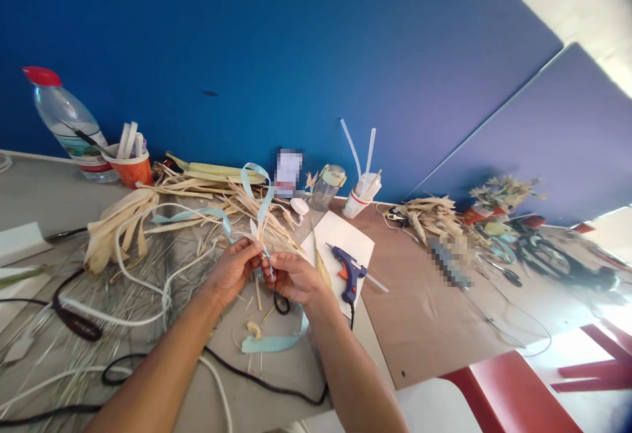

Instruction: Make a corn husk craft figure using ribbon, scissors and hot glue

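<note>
Near the middle of the desk, my left hand and my right hand meet with fingertips pinched together. Between them is a light blue ribbon, which curls up in a loop above my fingers. Its lower part shows at my right fingertips. A pale, thin piece like dried corn husk rises by my left fingertips; whether it is held too is partly hidden. Another length of blue ribbon lies below my hands. Right of my right hand, a blue glue gun rests on white paper.
Dried corn husks spread behind and left of my hands. White and black cables cross the desk. A bottle, an orange cup, a glass jar and a cup with glue sticks stand along the blue partition.
</note>
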### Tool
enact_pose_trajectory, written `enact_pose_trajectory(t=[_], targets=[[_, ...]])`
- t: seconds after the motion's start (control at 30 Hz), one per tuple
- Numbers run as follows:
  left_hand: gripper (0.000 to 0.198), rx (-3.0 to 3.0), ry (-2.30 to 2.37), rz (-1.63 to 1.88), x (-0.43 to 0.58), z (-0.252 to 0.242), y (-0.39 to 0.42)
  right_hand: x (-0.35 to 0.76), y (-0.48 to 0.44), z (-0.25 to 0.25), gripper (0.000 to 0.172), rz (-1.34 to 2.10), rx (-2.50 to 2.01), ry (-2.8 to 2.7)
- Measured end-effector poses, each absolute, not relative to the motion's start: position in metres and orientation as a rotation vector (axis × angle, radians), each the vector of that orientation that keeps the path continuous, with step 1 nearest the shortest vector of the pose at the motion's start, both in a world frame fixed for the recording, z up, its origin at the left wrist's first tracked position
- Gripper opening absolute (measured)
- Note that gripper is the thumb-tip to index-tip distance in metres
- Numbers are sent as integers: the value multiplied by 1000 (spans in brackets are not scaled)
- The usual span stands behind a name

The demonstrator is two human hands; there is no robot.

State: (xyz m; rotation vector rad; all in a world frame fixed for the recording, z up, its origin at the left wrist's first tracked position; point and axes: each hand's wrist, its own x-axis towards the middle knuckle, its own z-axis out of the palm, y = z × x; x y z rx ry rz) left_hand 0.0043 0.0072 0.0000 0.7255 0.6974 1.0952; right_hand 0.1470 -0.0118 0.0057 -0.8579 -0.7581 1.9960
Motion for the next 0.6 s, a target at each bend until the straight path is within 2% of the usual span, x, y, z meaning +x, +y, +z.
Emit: enact_pose_trajectory(t=[0.23, 0.43, 0.6], targets=[[20, 742, 750, 1110, 7, -6, 8, 142, -12, 8, 24, 1745, -1061, -871], [24, 730, 760, 1106, 8, -5, 8, 140, -14, 9, 26, 1686, -1082, -935], [19, 695, 726, 1097, 7, -4, 9, 142, -15, 9, 26, 1681, -1069, -974]])
